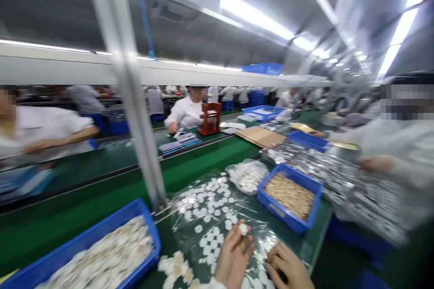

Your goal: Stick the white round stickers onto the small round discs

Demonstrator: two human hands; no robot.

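While pinched, white disc (243, 229) faces up, left hand (233, 255)

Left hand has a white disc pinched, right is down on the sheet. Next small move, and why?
Probably bring the right hand up to the white disc pinched in the left hand. The right rests on the plastic sheet among loose discs and appears to hold nothing, though motion blur leaves that unsure.

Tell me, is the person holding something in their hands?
Yes. The left hand pinches a small white disc at its edge between the fingers. The right hand rests on the clear plastic sheet; whether it holds anything cannot be told.
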